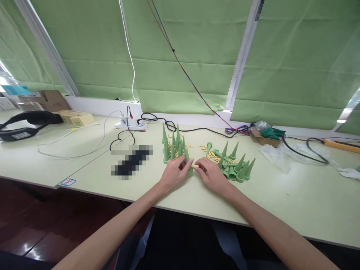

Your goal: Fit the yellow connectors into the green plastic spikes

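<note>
In the head view, the left hand [174,171] has its thumb and fingers closed around a green conical spike [187,155], at the near right edge of the upright spikes [165,152] on the surface [281,195]. The right hand [212,174] pinches a slim yellow peg [195,166] between thumb and fingertips, just right of the spike's broad base; whether the two touch cannot be told. Both pieces look like light, stiff plastic, the spike smooth and perhaps a little slippery on its taper, so its wider base should give the surer hold; the peg, being tiny, suits a fingertip pinch at one end. The spike's long axis is nearly upright, point upward and slightly left; the peg lies roughly level, left to right. Farther right are jumbled spikes [240,172] and loose yellow pegs [214,159].
</note>
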`<state>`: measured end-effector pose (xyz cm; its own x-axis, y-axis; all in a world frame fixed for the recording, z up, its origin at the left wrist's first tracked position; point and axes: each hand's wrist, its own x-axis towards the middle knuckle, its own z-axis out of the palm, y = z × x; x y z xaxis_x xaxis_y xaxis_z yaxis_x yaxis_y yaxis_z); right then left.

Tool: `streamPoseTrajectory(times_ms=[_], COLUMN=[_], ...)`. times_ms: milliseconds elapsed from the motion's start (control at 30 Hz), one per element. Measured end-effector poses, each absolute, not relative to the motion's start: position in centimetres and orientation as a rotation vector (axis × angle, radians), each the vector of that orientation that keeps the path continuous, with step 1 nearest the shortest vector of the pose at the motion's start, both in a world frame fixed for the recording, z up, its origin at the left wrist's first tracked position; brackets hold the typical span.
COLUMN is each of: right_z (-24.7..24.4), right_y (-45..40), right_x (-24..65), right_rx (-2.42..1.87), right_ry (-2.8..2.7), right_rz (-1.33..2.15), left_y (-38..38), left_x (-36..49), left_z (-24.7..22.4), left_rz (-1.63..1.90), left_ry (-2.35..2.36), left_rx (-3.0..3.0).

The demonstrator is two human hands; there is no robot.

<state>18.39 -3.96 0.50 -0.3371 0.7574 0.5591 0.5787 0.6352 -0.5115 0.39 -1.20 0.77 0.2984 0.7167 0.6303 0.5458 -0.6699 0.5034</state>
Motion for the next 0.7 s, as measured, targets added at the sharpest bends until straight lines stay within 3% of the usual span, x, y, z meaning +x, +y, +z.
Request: streamPoseTrajectory(times_ms=[467, 700], right_z=[1.08, 1.28], right_y=[-3.87, -3.76], right_x=[18.16, 18.26], right_rx=[-1.150, -1.140], right_ry=[-1.920, -1.795], right_rz=[0.662, 0.635], left_y=[-1.26, -1.62], left_x=[0.24, -0.01], left_z=[0.65, 1.21], left_rz=[1.227, 1.242], left_ry=[1.119, 1.125], left_rx=[2.486, 2.312])
